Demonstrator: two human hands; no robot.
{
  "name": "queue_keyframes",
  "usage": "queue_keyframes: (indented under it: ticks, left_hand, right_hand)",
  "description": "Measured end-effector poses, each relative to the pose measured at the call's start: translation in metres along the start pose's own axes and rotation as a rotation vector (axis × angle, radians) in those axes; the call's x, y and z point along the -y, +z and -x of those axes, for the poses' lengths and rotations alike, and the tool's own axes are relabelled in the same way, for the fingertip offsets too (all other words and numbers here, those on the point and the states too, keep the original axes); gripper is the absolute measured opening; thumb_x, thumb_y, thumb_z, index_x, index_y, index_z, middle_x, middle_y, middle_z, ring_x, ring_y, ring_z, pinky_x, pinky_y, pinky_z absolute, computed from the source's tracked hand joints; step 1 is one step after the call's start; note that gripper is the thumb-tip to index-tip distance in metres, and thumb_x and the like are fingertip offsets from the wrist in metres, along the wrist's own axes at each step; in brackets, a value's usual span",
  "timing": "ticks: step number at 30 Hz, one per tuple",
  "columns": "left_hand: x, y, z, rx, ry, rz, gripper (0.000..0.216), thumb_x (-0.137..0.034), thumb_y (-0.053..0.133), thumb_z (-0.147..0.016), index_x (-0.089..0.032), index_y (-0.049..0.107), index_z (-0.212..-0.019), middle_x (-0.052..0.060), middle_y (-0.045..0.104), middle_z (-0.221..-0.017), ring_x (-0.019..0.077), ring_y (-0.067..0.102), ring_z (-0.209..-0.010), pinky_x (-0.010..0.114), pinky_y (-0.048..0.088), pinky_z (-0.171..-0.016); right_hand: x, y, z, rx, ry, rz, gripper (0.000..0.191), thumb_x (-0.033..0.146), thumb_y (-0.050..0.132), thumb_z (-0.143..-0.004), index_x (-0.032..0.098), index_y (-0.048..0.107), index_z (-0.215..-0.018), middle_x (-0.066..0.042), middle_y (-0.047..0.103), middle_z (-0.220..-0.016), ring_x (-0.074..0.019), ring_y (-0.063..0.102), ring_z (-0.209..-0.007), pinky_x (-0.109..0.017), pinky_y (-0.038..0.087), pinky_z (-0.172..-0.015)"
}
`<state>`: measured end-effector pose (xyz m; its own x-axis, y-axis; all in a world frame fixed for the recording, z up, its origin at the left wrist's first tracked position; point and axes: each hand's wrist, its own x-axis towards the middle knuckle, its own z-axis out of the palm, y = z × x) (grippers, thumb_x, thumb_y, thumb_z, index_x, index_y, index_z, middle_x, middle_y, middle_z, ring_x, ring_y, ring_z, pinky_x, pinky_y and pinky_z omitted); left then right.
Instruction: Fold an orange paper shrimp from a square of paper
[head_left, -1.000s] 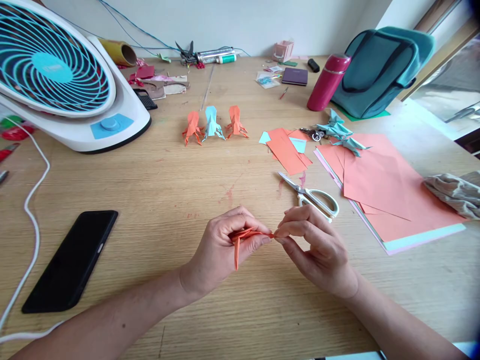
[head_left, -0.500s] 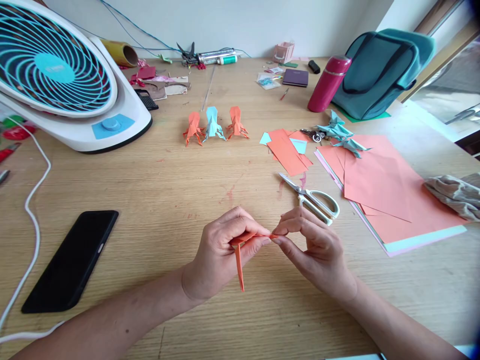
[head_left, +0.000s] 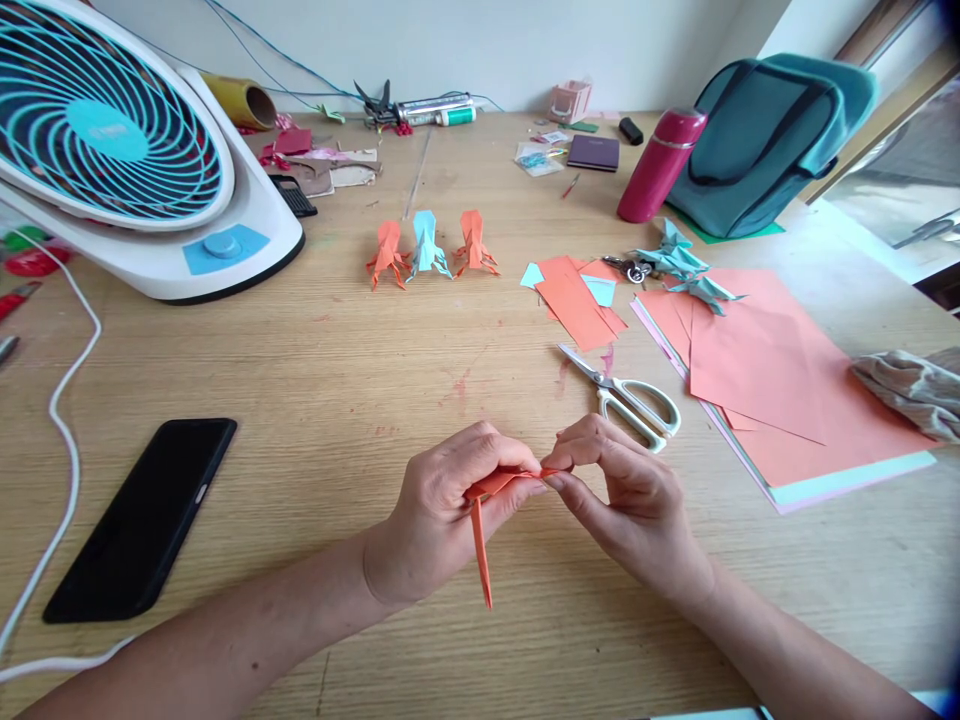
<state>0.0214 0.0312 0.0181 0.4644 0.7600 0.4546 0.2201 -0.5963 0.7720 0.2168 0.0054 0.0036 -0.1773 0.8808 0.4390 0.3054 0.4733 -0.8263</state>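
An orange folded paper piece (head_left: 481,555) is held just above the table, between my two hands. My left hand (head_left: 450,510) is closed around its body, with thumb and forefinger pinching near the right end; a long thin strip of it hangs down below the palm. With thumb and fingertips, my right hand (head_left: 626,500) pinches the piece's narrow right tip. Much of the paper is hidden by my fingers. White-handled scissors (head_left: 637,405) lie just beyond my right hand. Farther back stand two orange folded paper figures (head_left: 472,240) and a blue one (head_left: 425,242) between them.
Cut paper pieces (head_left: 574,305) and a stack of orange sheets (head_left: 757,370) lie to the right, near blue folded figures (head_left: 679,260). A pink flask (head_left: 660,170) and teal bag (head_left: 757,150) stand behind. A fan (head_left: 232,215) and phone (head_left: 146,520) occupy the left.
The hanging orange strip reaches slightly lower, and a bit more of the folded paper shows between my left fingers. Both hands keep their pinch in nearly the same place.
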Motion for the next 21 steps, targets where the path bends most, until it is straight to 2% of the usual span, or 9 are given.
queue_keyframes:
  ticks: [7, 11, 17, 21]
  left_hand:
    - [0.0035, -0.0012, -0.0004, 0.040, 0.066, 0.022, 0.016, -0.007, 0.066, -0.091, -0.020, 0.062, -0.098, 0.001, 0.064, -0.087, 0.0101, 0.062, -0.078, 0.021, 0.050, -0.071]
    - [0.0026, -0.0003, -0.0036, 0.019, 0.093, -0.020, 0.017, -0.005, 0.064, -0.090, -0.019, 0.061, -0.097, 0.001, 0.064, -0.088, 0.0103, 0.062, -0.078, 0.021, 0.050, -0.071]
    - [0.0007, 0.0003, -0.0048, 0.004, 0.035, -0.011, 0.012, -0.006, 0.062, -0.091, -0.018, 0.062, -0.091, 0.000, 0.063, -0.082, 0.0090, 0.060, -0.074, 0.019, 0.048, -0.067]
    - [0.0014, 0.0001, -0.0039, 0.034, -0.024, 0.009, 0.010, -0.008, 0.061, -0.091, -0.018, 0.063, -0.091, 0.000, 0.062, -0.082, 0.0091, 0.059, -0.073, 0.020, 0.048, -0.067]
  right_hand:
    - [-0.0028, -0.0004, 0.0010, 0.016, 0.012, -0.058, 0.006, 0.015, 0.064, -0.094, 0.021, 0.065, -0.091, -0.003, 0.065, -0.084, -0.0167, 0.061, -0.079, -0.034, 0.050, -0.072]
    - [-0.0046, -0.0008, 0.0011, 0.012, 0.032, -0.089, 0.005, 0.016, 0.065, -0.093, 0.020, 0.065, -0.090, -0.002, 0.064, -0.084, -0.0159, 0.061, -0.079, -0.034, 0.049, -0.072]
    - [-0.0043, -0.0004, 0.0012, 0.008, 0.031, -0.095, 0.006, 0.014, 0.065, -0.093, 0.020, 0.065, -0.091, -0.002, 0.064, -0.085, -0.0155, 0.061, -0.080, -0.033, 0.049, -0.073]
    - [-0.0035, -0.0009, 0.0012, 0.013, -0.034, -0.050, 0.012, 0.009, 0.062, -0.093, 0.021, 0.064, -0.096, -0.002, 0.065, -0.086, -0.0164, 0.062, -0.081, -0.034, 0.051, -0.074]
